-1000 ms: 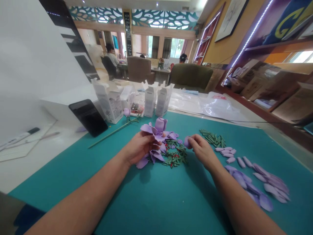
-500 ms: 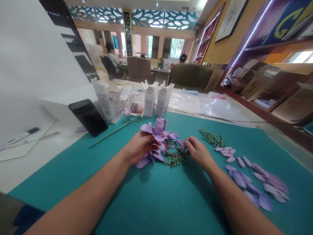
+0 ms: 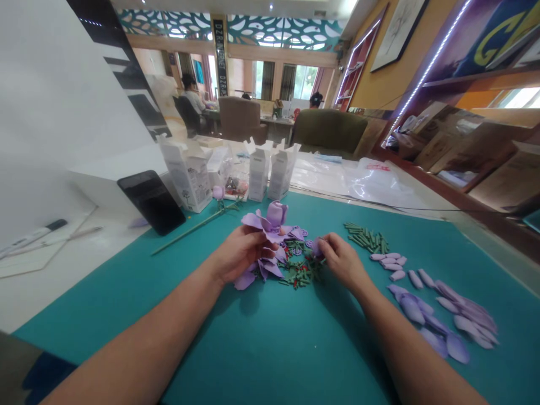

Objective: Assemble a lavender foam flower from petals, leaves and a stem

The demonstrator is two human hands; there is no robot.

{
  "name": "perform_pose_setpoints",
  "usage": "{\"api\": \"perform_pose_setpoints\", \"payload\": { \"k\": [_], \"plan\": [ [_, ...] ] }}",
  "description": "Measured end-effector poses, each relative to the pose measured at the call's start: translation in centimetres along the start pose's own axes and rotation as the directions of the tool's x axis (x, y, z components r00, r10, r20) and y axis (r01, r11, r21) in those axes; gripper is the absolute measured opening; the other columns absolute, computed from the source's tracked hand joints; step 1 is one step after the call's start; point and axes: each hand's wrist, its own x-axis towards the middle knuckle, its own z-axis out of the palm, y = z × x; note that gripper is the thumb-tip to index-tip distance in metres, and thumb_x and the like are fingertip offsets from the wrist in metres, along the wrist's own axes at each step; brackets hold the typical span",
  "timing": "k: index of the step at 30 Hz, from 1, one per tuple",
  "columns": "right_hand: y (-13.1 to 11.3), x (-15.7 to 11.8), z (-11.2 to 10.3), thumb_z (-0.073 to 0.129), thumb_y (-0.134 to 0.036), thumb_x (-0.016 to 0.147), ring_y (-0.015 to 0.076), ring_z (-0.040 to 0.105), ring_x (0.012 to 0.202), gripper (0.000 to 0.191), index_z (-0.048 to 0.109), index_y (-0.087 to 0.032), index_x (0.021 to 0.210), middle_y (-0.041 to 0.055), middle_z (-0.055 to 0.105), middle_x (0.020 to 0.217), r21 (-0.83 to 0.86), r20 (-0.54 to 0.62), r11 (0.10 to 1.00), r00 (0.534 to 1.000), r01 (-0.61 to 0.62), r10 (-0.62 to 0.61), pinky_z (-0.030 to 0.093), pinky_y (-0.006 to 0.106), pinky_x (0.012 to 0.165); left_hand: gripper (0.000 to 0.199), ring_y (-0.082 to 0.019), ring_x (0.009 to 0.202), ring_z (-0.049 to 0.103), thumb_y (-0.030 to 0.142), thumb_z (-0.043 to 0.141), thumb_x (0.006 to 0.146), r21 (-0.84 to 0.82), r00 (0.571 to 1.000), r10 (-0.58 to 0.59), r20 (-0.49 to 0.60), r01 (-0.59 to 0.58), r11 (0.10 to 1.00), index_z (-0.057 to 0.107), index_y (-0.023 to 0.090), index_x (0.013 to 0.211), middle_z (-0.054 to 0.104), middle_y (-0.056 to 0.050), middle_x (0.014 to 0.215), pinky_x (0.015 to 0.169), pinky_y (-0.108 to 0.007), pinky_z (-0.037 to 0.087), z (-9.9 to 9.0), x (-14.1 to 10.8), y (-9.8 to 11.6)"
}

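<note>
Between the fingers of my left hand (image 3: 240,253) is a light purple toy flower (image 3: 276,216) with spread petals and an upright cupped centre. Loose purple petals (image 3: 265,267) lie just beneath that hand. My right hand (image 3: 340,259) is closed, pinching a small purple piece (image 3: 317,249), mostly hidden by the fingers. It is over the right edge of a pile of small green parts (image 3: 299,273) with some red and purple ones mixed in. A gap separates the two hands.
Green stem pieces (image 3: 367,237), pale purple buds (image 3: 388,259) and larger petals (image 3: 447,337) are grouped on the right of the green mat (image 3: 270,349). At the left lie a phone (image 3: 152,201) and a long-stemmed flower (image 3: 189,229). White boxes (image 3: 259,171) stand behind.
My right hand has shifted very slightly over the pile. My left hand and the flower in it stay nearly still.
</note>
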Motion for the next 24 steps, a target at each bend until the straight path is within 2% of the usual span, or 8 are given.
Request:
{"api": "perform_pose_setpoints", "payload": {
  "k": [3,6,14,17,21,24],
  "plan": [
    [0.5,0.3,-0.3,0.042,-0.044,0.086,0.0175,0.057,0.063,0.024,0.049,-0.024,0.075,-0.0002,0.062,0.067,0.089,-0.051,0.996,0.999,-0.012,0.016,0.042,0.029,0.062,0.021,-0.012,0.064,0.061,0.024,0.078,0.066,0.005,1.0,-0.002,-0.004,0.002,1.0,0.068,0.012,0.081,0.069,-0.009,0.089,0.061,-0.024,0.052,0.0,0.0,0.0],
    [0.9,0.5,-0.5,0.043,-0.043,0.086,0.0179,0.057,0.065,0.023,0.05,-0.023,0.076,0.0008,0.063,0.068,0.092,-0.083,0.995,0.996,-0.038,0.046,0.043,0.029,0.064,0.02,-0.012,0.065,0.061,0.024,0.077,0.067,0.009,1.0,-0.004,-0.001,0.004,1.0,0.069,0.013,0.082,0.069,-0.009,0.089,0.061,-0.024,0.052,0.0,0.0,0.0],
    [1.5,0.7,-0.5,0.04,-0.042,0.086,0.0173,0.055,0.061,0.025,0.05,-0.023,0.072,0.0001,0.061,0.065,-0.037,-0.052,0.996,0.995,-0.084,0.082,0.04,0.029,0.062,0.018,-0.012,0.066,0.061,0.023,0.074,0.07,0.018,1.0,-0.005,0.013,0.005,1.0,0.068,0.012,0.083,0.067,-0.008,0.084,0.062,-0.024,0.052,-0.2,0.1,-0.1],
    [1.7,0.8,-0.5,0.038,-0.042,0.086,0.0166,0.053,0.058,0.027,0.051,-0.023,0.073,-0.0004,0.06,0.065,-0.059,-0.054,0.994,0.995,-0.092,0.089,0.038,0.029,0.06,0.02,-0.011,0.065,0.061,0.023,0.075,0.069,0.019,1.0,0.002,0.018,-0.002,1.0,0.068,0.012,0.083,0.067,-0.008,0.088,0.061,-0.023,0.052,-0.1,0.0,0.0],
    [1.7,0.7,-0.3,0.038,-0.044,0.084,0.0179,0.05,0.06,0.029,0.051,-0.023,0.07,-0.0005,0.055,0.06,-0.132,-0.099,0.99,0.994,-0.056,0.043,0.035,0.028,0.059,0.021,-0.011,0.065,0.061,0.024,0.076,0.068,0.018,1.0,0.005,0.024,-0.006,1.0,0.066,0.013,0.084,0.067,-0.007,0.09,0.061,-0.023,0.051,0.0,0.0,0.0],
    [1.6,0.6,0.1,0.039,-0.046,0.083,0.0181,0.048,0.061,0.028,0.048,-0.023,0.069,-0.0009,0.052,0.059,-0.137,-0.084,0.99,0.996,-0.029,0.018,0.033,0.028,0.058,0.021,-0.011,0.065,0.061,0.024,0.075,0.069,0.025,1.0,0.006,0.025,-0.007,1.0,0.067,0.013,0.085,0.067,-0.008,0.091,0.061,-0.024,0.051,-0.1,0.0,-0.1]
  ]
}}
